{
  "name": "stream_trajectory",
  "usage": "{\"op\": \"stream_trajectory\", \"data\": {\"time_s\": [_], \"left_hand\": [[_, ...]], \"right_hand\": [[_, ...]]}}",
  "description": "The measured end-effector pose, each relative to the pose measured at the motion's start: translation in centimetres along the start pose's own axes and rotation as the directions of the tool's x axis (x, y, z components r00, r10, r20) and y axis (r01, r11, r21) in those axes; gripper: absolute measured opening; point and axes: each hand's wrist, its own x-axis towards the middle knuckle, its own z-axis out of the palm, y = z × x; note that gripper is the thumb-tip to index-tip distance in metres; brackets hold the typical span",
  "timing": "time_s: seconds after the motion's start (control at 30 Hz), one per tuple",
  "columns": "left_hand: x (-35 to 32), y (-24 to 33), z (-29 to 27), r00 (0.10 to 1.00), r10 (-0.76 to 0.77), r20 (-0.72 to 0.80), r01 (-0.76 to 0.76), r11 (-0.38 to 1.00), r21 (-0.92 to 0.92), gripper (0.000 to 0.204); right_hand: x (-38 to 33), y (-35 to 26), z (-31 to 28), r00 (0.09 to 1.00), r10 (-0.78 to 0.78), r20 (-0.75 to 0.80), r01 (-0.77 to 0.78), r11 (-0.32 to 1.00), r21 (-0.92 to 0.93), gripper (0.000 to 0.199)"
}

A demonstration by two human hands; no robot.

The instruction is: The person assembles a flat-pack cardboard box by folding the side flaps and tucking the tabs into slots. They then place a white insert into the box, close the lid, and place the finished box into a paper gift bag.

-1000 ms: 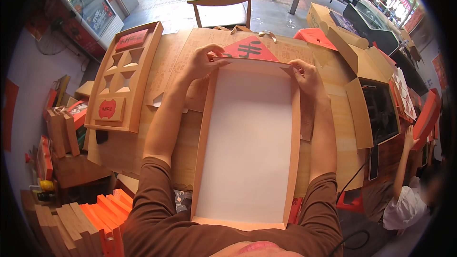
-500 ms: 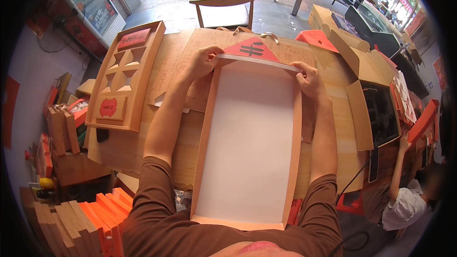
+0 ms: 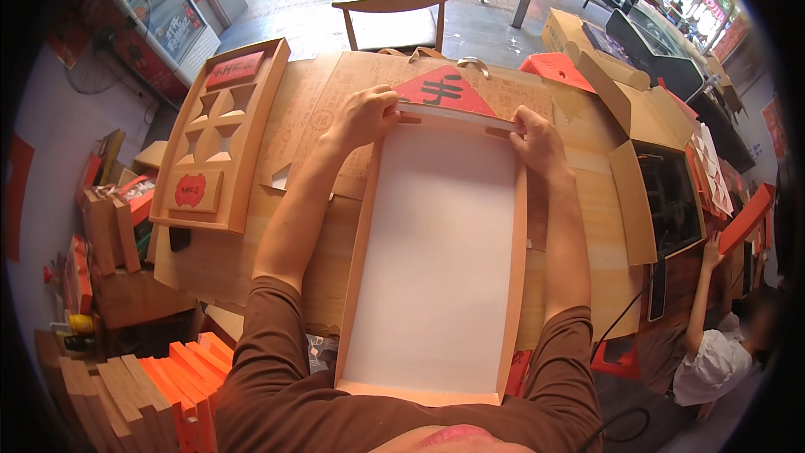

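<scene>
A long shallow cardboard box [image 3: 436,260] with a white inside and light brown walls stretches from my torso to the middle of the table. My left hand [image 3: 367,117] closes on its far left corner. At the far right corner my right hand [image 3: 539,143] pinches the same wall, thumb toward the inside. Between them runs a white-edged end flap, with small brown tabs showing beneath it near each hand. A red triangular piece with black brush writing [image 3: 442,91] shows just beyond this end. My fingertips are partly hidden behind the flap.
An open brown gift box [image 3: 222,134] with cut-out compartments lies at the left. On the right stands an open carton [image 3: 635,201] with a dark inside. Orange and brown box parts [image 3: 172,386] are stacked low at left. Another person's arm [image 3: 704,294] holds a red box at far right.
The far flap has tilted inward, and brown tabs now show under its ends. My fingers have curled further over it, and my right hand has shifted slightly left.
</scene>
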Motion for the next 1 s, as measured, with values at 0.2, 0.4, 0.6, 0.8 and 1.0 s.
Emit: {"op": "stream_trajectory", "data": {"time_s": [0.2, 0.4, 0.6, 0.8, 1.0], "left_hand": [[0.0, -0.2, 0.5, 0.998, 0.015, -0.064, -0.019, 0.998, -0.056, 0.018], [-0.1, -0.4, 0.6, 0.999, -0.004, -0.047, 0.0, 0.995, -0.1, 0.017], [0.0, -0.2, 0.8, 0.994, -0.098, -0.055, 0.09, 0.988, -0.128, 0.015], [0.1, -0.1, 0.7, 0.998, -0.04, -0.04, 0.04, 0.999, -0.018, 0.014], [0.1, 0.1, 0.6, 0.998, -0.067, -0.008, 0.067, 0.998, 0.006, 0.013]], "right_hand": [[0.1, 0.0, 0.2, 0.997, 0.004, -0.071, -0.002, 1.0, 0.031, 0.016], [0.1, 0.7, 0.1, 0.999, -0.005, -0.048, 0.013, 0.986, 0.167, 0.014], [-0.1, 0.0, -0.2, 0.999, 0.0, -0.051, 0.01, 0.979, 0.202, 0.012], [-0.1, 0.7, -0.4, 0.998, -0.046, -0.034, 0.052, 0.981, 0.187, 0.012], [0.0, 1.2, 0.1, 0.98, -0.167, -0.108, 0.179, 0.977, 0.115, 0.012]]}}
